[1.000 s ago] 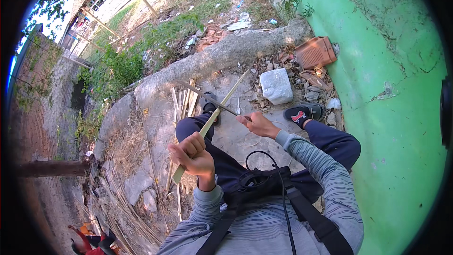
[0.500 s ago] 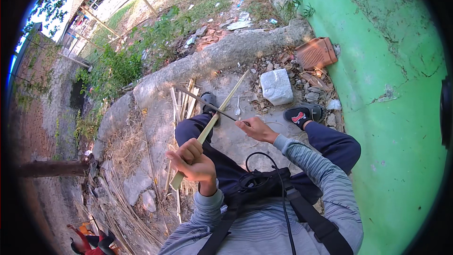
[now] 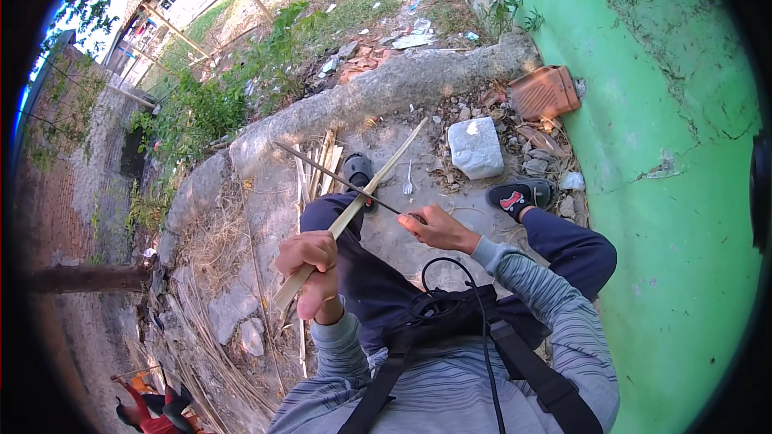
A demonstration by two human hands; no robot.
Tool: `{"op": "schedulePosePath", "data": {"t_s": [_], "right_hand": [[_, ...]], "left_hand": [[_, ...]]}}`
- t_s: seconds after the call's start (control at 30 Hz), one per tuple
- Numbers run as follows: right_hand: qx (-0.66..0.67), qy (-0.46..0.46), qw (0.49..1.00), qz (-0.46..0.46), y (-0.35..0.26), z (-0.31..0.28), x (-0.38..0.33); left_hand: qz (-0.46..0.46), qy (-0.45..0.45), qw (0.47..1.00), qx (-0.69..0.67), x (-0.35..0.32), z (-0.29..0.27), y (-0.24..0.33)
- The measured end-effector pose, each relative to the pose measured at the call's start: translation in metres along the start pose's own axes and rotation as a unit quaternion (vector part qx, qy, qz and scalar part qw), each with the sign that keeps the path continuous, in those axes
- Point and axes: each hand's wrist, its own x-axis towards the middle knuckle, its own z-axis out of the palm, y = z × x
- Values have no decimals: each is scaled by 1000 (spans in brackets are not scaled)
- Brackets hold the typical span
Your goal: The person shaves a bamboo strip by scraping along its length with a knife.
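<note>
My left hand [image 3: 310, 267] grips a long pale bamboo strip [image 3: 378, 181] near its lower end; the strip slants up to the right over my knees. My right hand [image 3: 434, 227] holds a long dark thin blade [image 3: 330, 175] by its handle. The blade reaches up-left and crosses the strip near its middle. I am sitting on bare concrete with dark trousers and black sandals [image 3: 520, 194].
More split bamboo strips [image 3: 315, 162] lie on the ground beyond my left knee. A white stone block [image 3: 474, 147] and a reddish clay tile [image 3: 544, 92] sit by the green wall [image 3: 643, 153]. A low concrete kerb [image 3: 386, 88] curves ahead. Dry sticks lie at left.
The blade has swung from a short stub near the strip to a long reach up-left across it. My left hand has dropped slightly with the strip.
</note>
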Motion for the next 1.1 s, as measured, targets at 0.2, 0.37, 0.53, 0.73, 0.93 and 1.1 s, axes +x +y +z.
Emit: {"op": "schedulePosePath", "data": {"t_s": [0.2,0.37,0.53,0.73,0.93,1.1], "right_hand": [[-41,5,998,-50,-7,-1,2],[0,4,1000,20,0,-4,16],[-137,-5,990,-24,-30,0,11],[-117,6,993,-27,-20,-1,10],[-64,61,996,7,2,-8,12],[-53,-7,998,-31,-7,0,7]], "left_hand": [[-46,42,998,-18,-6,11,4],[-57,54,997,-24,-6,9,5],[-75,84,991,-70,-18,-11,0],[-59,83,994,-51,-18,1,2],[-38,64,996,-55,-13,8,3],[-31,32,997,-57,-8,8,5]]}}
